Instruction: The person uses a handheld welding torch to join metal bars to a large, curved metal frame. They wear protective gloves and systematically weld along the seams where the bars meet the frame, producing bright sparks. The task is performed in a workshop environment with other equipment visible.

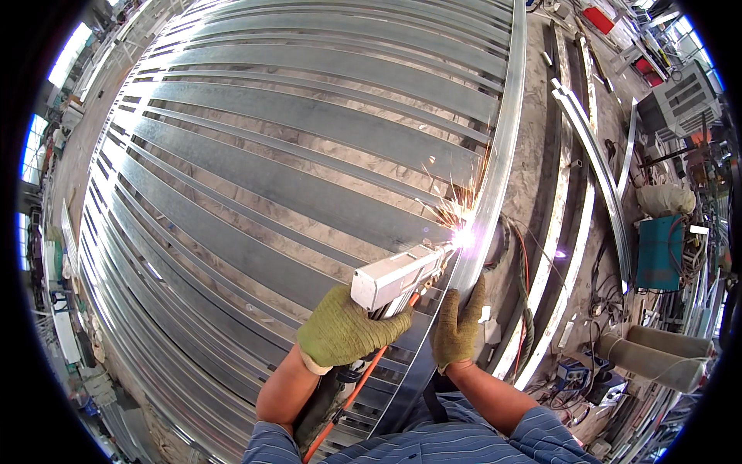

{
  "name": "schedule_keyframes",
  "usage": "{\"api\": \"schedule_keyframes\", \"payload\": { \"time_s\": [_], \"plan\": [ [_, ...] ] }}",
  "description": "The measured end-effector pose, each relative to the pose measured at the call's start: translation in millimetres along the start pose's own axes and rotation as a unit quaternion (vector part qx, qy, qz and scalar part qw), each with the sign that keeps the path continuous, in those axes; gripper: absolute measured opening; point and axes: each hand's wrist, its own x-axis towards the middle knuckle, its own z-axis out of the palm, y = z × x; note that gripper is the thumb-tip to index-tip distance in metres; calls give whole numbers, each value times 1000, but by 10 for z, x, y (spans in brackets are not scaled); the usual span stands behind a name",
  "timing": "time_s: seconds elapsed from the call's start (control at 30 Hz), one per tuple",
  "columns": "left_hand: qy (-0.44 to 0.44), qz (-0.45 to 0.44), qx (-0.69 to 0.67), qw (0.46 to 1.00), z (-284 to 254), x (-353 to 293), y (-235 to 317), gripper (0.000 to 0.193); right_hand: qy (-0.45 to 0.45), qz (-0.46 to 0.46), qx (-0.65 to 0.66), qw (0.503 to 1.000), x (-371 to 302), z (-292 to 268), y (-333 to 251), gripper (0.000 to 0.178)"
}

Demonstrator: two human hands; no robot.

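Note:
My left hand [345, 329], in a green work glove, is closed around the grip of a boxy silver handheld welding gun [398, 276]. At the gun's nozzle a bright white-violet weld spot [464, 237] glows, and orange sparks fan upward from it. The spot sits on the inner edge of a long metal rail [495, 182], where a flat crossbar [363, 213] meets it. My right hand [457, 325], gloved alike, rests against the rail just nearer than the weld. Its fingers are stretched forward and apart. An orange hose [359, 390] runs back from the gun past my left forearm.
Many parallel metal bars form a wide frame on the left, over a dusty floor. Pale beams [568, 255] and loose metal profiles [599, 166] lie to the right. Farther right are a teal machine box [658, 254], a grey cabinet [680, 100], rolls [657, 359] and tangled cables.

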Motion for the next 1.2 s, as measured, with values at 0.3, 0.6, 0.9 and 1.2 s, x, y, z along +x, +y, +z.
{"api": "schedule_keyframes", "payload": {
  "time_s": [0.3,0.6,0.9,1.2],
  "plan": [
    [-4,-16,33,999,-1,-34,-73,50,10,17,-2,1000,-2,7,-11,70],
    [-8,-33,28,999,-5,-69,15,48,-5,12,-15,1000,13,-9,-139,72],
    [-8,-45,12,999,8,-102,15,48,0,8,-16,1000,12,-4,-65,73],
    [-11,-47,39,998,2,-127,17,46,0,3,55,999,31,9,42,67]
  ]
}}
